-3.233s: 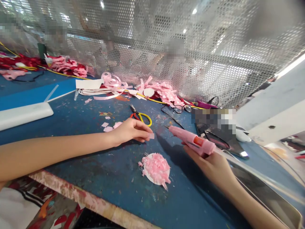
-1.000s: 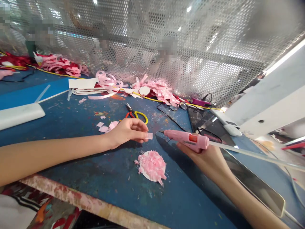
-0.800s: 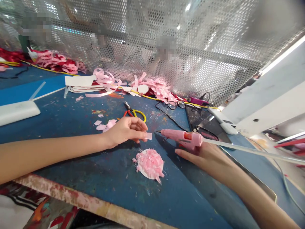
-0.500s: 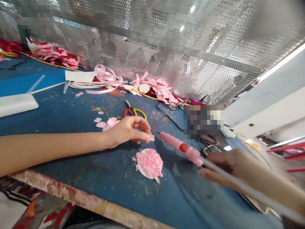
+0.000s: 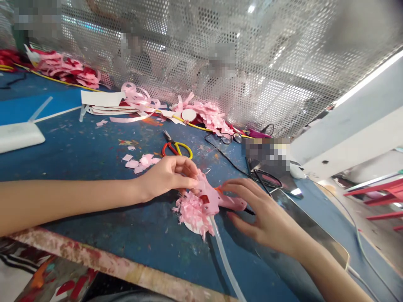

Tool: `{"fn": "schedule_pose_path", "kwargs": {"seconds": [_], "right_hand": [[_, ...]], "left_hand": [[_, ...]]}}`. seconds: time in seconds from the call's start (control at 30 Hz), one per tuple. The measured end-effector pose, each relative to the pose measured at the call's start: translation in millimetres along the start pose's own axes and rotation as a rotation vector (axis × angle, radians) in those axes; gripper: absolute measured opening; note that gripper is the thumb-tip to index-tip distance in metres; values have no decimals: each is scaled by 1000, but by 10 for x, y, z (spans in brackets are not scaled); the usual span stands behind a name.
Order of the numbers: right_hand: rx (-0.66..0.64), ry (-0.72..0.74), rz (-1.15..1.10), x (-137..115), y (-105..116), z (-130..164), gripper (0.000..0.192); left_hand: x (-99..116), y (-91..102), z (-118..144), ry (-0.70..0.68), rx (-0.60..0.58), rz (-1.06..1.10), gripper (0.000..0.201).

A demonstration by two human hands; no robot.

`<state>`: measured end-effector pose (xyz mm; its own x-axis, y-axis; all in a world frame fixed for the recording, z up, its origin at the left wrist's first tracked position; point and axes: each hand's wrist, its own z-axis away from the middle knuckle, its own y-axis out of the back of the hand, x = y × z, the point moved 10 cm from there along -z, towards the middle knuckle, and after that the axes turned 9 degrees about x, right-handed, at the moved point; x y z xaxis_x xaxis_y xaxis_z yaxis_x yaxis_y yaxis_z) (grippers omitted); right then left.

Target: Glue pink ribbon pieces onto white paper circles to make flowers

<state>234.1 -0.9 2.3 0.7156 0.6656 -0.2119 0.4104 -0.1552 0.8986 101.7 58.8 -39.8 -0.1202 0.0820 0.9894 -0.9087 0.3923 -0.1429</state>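
The right hand (image 5: 267, 218) grips the pink glue gun (image 5: 217, 199) over the pink paper flower disc (image 5: 192, 212) on the blue tabletop (image 5: 94, 155), while the left hand (image 5: 166, 178) pinches closed beside its nozzle, what it holds hidden.

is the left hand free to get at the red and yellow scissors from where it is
Probably yes for the path: the scissors lie on bare blue table just beyond the left hand, nothing between them. But its fingertips seem to pinch something small and pink by the glue gun, so it isn't empty.
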Motion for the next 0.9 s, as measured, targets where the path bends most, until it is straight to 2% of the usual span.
{"fn": "schedule_pose_path", "kwargs": {"seconds": [0.1,0.23,0.47,0.63,0.9], "right_hand": [[-120,-112,-110,172,-149,23,34],[-133,-216,-209,346,-163,46,30],[-43,-346,-242,595,-43,75,39],[27,-371,-279,700,-56,84,44],[145,-361,-173,749,45,47,30]], "left_hand": [[-4,31,-15,-5,18,4,16],[-15,43,-16,-8,20,0,16],[-32,67,-27,-3,34,-19,19],[-35,68,-30,-5,34,-39,20],[-66,65,-34,7,29,-87,19]]}}
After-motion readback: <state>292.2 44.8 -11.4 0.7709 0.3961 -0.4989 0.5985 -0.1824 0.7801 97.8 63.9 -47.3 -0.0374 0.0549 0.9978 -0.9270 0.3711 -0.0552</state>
